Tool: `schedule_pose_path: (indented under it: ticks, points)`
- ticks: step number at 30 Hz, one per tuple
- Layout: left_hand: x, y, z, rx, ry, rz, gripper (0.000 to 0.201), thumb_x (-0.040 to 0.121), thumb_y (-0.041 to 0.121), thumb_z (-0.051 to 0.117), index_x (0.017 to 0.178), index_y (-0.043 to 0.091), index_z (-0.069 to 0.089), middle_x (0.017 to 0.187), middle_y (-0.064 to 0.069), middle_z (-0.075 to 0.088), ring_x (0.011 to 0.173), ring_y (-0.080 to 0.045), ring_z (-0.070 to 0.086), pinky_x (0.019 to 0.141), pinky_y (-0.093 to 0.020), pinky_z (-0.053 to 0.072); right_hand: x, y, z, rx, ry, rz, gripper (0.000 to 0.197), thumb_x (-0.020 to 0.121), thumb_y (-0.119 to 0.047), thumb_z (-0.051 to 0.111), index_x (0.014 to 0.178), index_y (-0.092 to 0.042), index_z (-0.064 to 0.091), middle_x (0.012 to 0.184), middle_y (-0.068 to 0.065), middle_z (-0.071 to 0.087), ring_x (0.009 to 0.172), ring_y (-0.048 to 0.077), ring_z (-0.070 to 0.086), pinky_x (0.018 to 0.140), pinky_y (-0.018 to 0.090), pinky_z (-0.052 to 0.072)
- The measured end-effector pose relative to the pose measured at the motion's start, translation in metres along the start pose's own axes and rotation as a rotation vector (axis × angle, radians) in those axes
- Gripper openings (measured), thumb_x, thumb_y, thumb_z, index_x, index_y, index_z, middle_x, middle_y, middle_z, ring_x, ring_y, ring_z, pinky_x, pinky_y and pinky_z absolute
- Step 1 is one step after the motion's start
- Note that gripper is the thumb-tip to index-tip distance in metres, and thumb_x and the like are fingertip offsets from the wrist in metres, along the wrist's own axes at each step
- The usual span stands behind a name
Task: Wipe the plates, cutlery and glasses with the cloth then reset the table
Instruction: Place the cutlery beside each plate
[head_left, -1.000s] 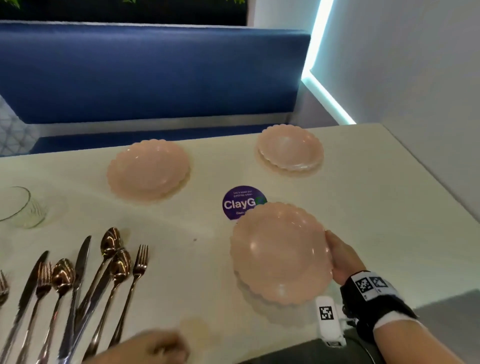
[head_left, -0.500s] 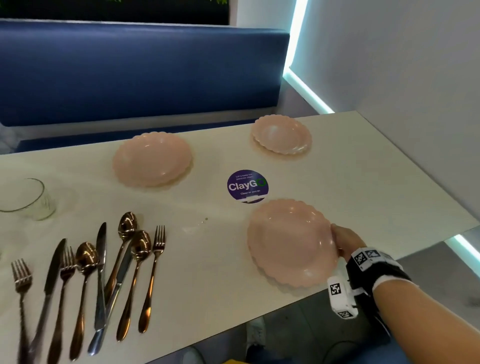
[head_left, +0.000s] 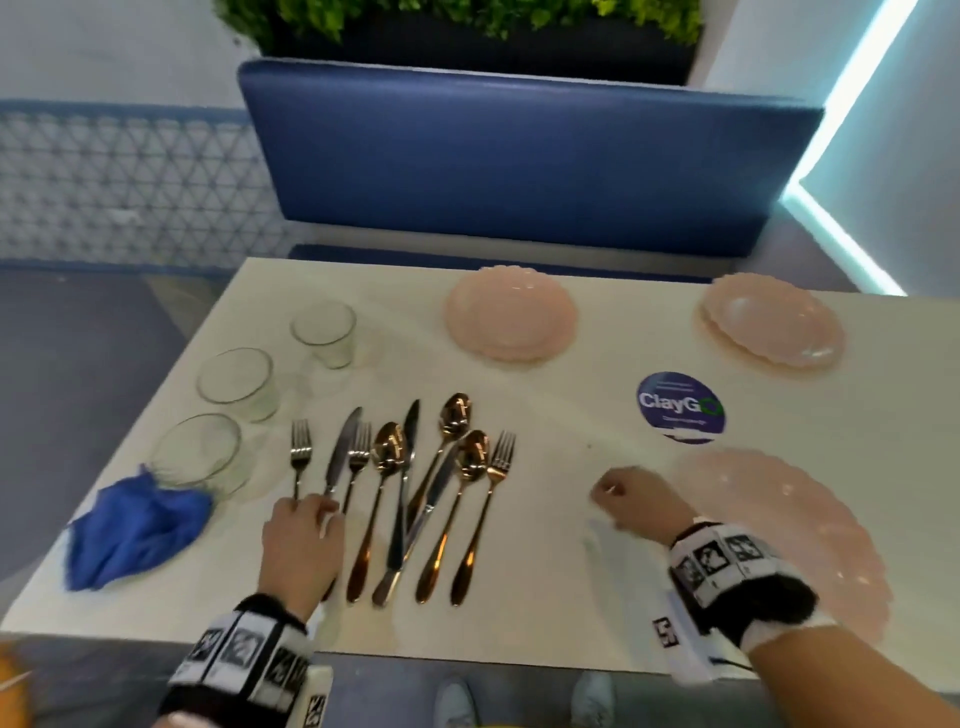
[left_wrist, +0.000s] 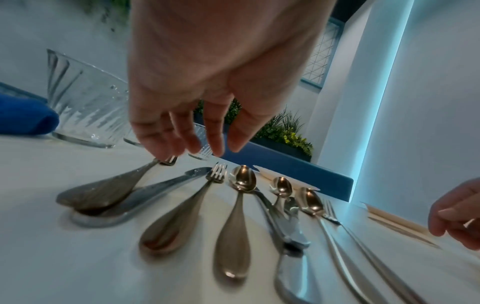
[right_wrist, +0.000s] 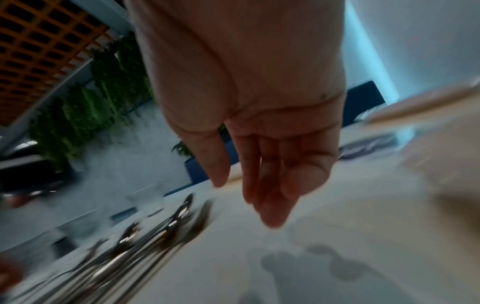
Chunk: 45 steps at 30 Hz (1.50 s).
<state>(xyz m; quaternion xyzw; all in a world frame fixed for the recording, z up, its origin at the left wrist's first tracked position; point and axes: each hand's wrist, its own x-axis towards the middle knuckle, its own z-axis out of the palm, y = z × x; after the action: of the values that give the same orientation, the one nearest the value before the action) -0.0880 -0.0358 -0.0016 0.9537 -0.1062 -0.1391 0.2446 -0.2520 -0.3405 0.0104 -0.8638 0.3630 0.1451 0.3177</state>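
Several forks, knives and spoons (head_left: 410, 488) lie fanned out on the white table (head_left: 561, 561). My left hand (head_left: 311, 506) hovers over the handles of the leftmost fork (left_wrist: 103, 191) and knife (left_wrist: 145, 195), fingers relaxed (left_wrist: 192, 144) and holding nothing. My right hand (head_left: 605, 491) hangs empty and loosely curled (right_wrist: 249, 195) above bare table, between the cutlery and the near pink plate (head_left: 800, 525). Two more pink plates (head_left: 511, 314) (head_left: 771, 319) sit at the far side. Three glasses (head_left: 323, 332) (head_left: 236, 382) (head_left: 200, 452) stand at the left, beside a crumpled blue cloth (head_left: 132, 525).
A round purple sticker (head_left: 681, 408) is on the table between the plates. A blue bench (head_left: 519, 171) runs behind the table with a planter above it. The wall stands at the right. The table's near edge is just below my wrists.
My right hand has let go of the near plate, which now lies on the table, and has moved left. My left hand has come in over the leftmost cutlery. The head view swung left.
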Motion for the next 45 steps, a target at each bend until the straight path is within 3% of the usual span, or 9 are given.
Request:
schedule_pose_path:
  ticks: [3, 7, 11, 16, 18, 23, 30, 35, 45]
  points:
    - [0.014, 0.006, 0.001, 0.079, -0.019, -0.143, 0.037, 0.093, 0.024, 0.048, 0.124, 0.004, 0.049, 0.125, -0.021, 0.045, 0.113, -0.037, 0.045, 0.098, -0.043, 0.037, 0.007, -0.053, 0.043, 0.042, -0.281, -0.013, 0.017, 0.092, -0.028, 0.051, 0.091, -0.012, 0.057, 0.069, 0.000, 0.059, 0.053, 0.014, 0.057, 0.045, 0.019, 0.044]
    - [0.031, 0.009, 0.006, 0.048, -0.071, -0.359, 0.047, 0.094, 0.033, 0.046, 0.125, -0.001, 0.042, 0.129, -0.023, 0.042, 0.119, -0.036, 0.042, 0.098, -0.044, 0.038, 0.012, -0.095, 0.072, 0.081, -0.240, -0.008, 0.016, 0.093, -0.028, 0.048, 0.093, -0.012, 0.047, 0.072, 0.002, 0.057, 0.049, 0.011, 0.053, 0.043, 0.018, 0.041]
    - [0.040, 0.017, 0.015, -0.025, -0.138, -0.312, 0.036, 0.094, 0.025, 0.045, 0.117, -0.003, 0.048, 0.122, -0.022, 0.050, 0.111, -0.034, 0.051, 0.089, -0.037, 0.042, 0.013, -0.120, 0.084, 0.109, -0.178, -0.044, 0.023, 0.094, -0.030, 0.048, 0.106, -0.011, 0.046, 0.094, 0.005, 0.053, 0.068, 0.012, 0.050, 0.060, 0.021, 0.042]
    - [0.049, 0.032, 0.025, -0.178, -0.274, -0.239, 0.023, 0.094, 0.018, 0.045, 0.095, 0.000, 0.060, 0.098, -0.015, 0.065, 0.083, -0.025, 0.061, 0.066, -0.027, 0.048, 0.020, -0.136, 0.097, -0.018, -0.151, -0.133, 0.068, 0.080, -0.049, 0.063, 0.129, -0.008, 0.041, 0.124, 0.009, 0.045, 0.112, 0.023, 0.048, 0.095, 0.033, 0.043]
    - [0.051, 0.038, 0.028, -0.297, -0.304, -0.289, 0.023, 0.094, 0.015, 0.049, 0.083, -0.001, 0.061, 0.085, -0.017, 0.068, 0.078, -0.029, 0.066, 0.075, -0.037, 0.057, 0.025, -0.139, 0.101, -0.106, -0.123, -0.126, 0.087, 0.068, -0.061, 0.069, 0.132, -0.011, 0.037, 0.126, 0.010, 0.040, 0.118, 0.026, 0.042, 0.100, 0.039, 0.041]
    - [0.048, 0.048, 0.030, -0.678, -0.543, -0.470, 0.019, 0.091, 0.000, 0.052, 0.075, -0.006, 0.060, 0.062, -0.018, 0.066, 0.050, -0.026, 0.066, 0.062, -0.040, 0.060, 0.030, -0.142, 0.098, -0.411, -0.026, -0.103, 0.112, 0.052, -0.068, 0.075, 0.137, -0.016, 0.025, 0.131, 0.009, 0.033, 0.121, 0.028, 0.035, 0.097, 0.043, 0.040]
    - [0.045, 0.057, 0.037, -0.655, -0.618, -0.442, 0.024, 0.095, 0.011, 0.049, 0.072, 0.008, 0.057, 0.061, -0.002, 0.063, 0.037, -0.005, 0.058, 0.050, -0.021, 0.045, 0.036, -0.143, 0.091, -0.360, -0.111, -0.142, 0.075, 0.066, -0.035, 0.079, 0.122, -0.006, 0.040, 0.122, 0.011, 0.049, 0.112, 0.027, 0.049, 0.093, 0.035, 0.046]
    - [0.049, 0.053, 0.040, -0.707, -0.666, -0.475, 0.028, 0.096, 0.013, 0.045, 0.075, 0.007, 0.062, 0.050, 0.002, 0.067, 0.045, -0.007, 0.063, 0.053, -0.022, 0.050, 0.032, -0.142, 0.089, -0.320, -0.152, -0.163, 0.036, 0.076, -0.027, 0.070, 0.101, -0.008, 0.050, 0.086, 0.003, 0.053, 0.086, 0.021, 0.054, 0.070, 0.027, 0.042]
    - [0.041, 0.056, 0.038, -0.953, -0.659, -0.529, 0.029, 0.091, 0.002, 0.032, 0.082, 0.003, 0.059, 0.079, -0.012, 0.066, 0.071, -0.023, 0.060, 0.065, -0.031, 0.046, 0.030, -0.140, 0.094, -0.171, -0.112, -0.235, 0.048, 0.082, -0.020, 0.066, 0.118, 0.001, 0.041, 0.117, 0.016, 0.057, 0.105, 0.030, 0.058, 0.082, 0.032, 0.047]
